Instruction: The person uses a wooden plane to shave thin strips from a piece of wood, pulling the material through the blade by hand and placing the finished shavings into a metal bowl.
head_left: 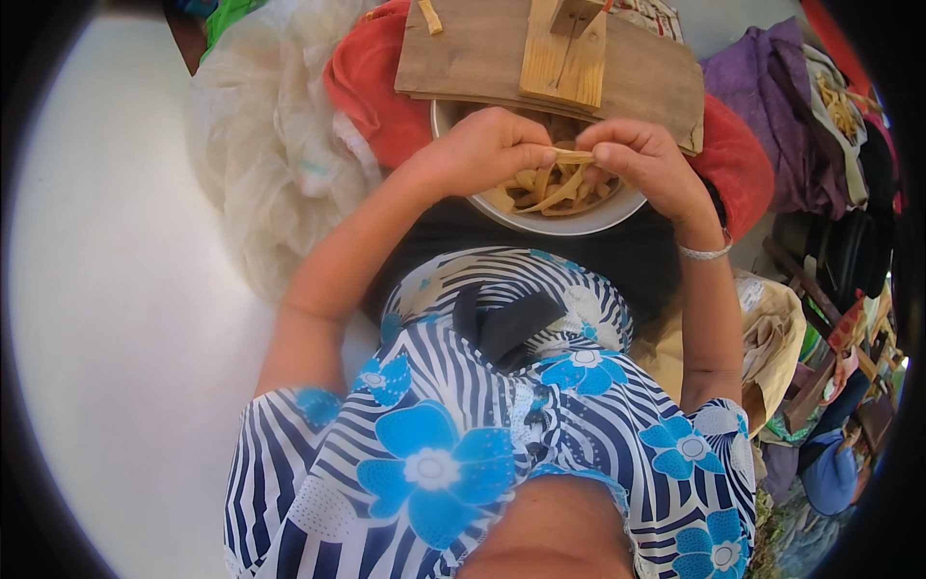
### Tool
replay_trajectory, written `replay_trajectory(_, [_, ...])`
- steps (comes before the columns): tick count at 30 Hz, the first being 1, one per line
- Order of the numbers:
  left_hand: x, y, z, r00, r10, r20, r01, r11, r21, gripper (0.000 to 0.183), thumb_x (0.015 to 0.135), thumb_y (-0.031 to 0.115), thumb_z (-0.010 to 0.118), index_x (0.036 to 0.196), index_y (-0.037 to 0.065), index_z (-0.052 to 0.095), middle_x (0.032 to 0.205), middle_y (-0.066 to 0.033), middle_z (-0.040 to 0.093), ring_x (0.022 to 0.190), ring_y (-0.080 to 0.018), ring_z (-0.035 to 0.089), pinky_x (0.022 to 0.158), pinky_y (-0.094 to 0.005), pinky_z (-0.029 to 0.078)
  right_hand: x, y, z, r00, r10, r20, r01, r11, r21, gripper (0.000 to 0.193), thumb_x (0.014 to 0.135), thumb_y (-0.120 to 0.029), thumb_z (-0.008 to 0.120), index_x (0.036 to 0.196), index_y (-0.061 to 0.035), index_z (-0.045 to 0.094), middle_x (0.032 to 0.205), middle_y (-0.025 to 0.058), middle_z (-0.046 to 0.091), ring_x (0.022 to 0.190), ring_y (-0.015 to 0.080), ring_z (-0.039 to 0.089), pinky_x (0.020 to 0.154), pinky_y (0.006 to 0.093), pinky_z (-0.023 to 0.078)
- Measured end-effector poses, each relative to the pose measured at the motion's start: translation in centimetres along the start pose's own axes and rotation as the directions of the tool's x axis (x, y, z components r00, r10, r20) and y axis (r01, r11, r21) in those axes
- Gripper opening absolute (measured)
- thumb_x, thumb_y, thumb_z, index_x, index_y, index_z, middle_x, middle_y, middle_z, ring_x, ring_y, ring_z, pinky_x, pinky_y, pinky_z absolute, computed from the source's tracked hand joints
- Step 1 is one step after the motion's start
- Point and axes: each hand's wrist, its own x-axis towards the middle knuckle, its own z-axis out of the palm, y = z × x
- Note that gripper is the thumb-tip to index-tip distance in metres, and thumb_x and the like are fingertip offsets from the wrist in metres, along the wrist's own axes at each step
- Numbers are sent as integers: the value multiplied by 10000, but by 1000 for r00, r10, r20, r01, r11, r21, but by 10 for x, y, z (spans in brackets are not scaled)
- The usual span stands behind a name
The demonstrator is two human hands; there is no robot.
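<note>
My left hand (497, 150) and my right hand (644, 159) meet above a white-rimmed bowl (579, 229). Stretched between their pinched fingertips is a short, pale tan strip (575, 156), its kind not clear. Many similar curled tan strips (555, 193) lie loose in the bowl below. Across the bowl's far side rests a wooden board (463, 60), hiding part of the inside. A lighter wooden block (564, 72) with a dark slit sits on the board, and a small tan piece (430, 15) lies near the board's left end.
Red cloth (371, 72) shows on both sides of the board. A crumpled translucent plastic bag (275, 135) lies to the left, beside a pale floor (116, 318). At right are purple cloth (767, 111), a brown paper bag (772, 333) and a jumble of cloths.
</note>
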Motion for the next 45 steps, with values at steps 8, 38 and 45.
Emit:
replay_trajectory(8, [19, -4, -14, 993, -90, -72, 67, 959, -274, 241, 930, 228, 560, 834, 21, 637, 683, 3, 560, 617, -72, 493, 564, -237, 409, 14, -10, -9, 985, 8, -174, -11, 1000, -16, 128, 890, -129, 620, 911, -4, 640, 726, -20, 580, 592, 41, 503, 555, 187, 422])
replay_trajectory(38, [34, 23, -6, 980, -69, -188, 23, 971, -238, 281, 940, 242, 536, 825, -2, 614, 605, -7, 526, 548, -83, 460, 504, -273, 401, 34, -17, 32, 791, -457, -406, 139, 781, -609, 172, 895, -159, 582, 893, 9, 620, 691, 159, 591, 587, 293, 551, 548, 365, 422])
replay_trajectory(45, [31, 9, -13, 998, 59, -19, -62, 962, -265, 274, 914, 270, 550, 919, 9, 637, 700, 26, 529, 656, -51, 484, 575, -213, 395, -7, -30, 60, 992, 28, 124, -69, 939, 336, 184, 917, -159, 587, 904, 13, 655, 583, -2, 532, 513, 85, 459, 491, 264, 378])
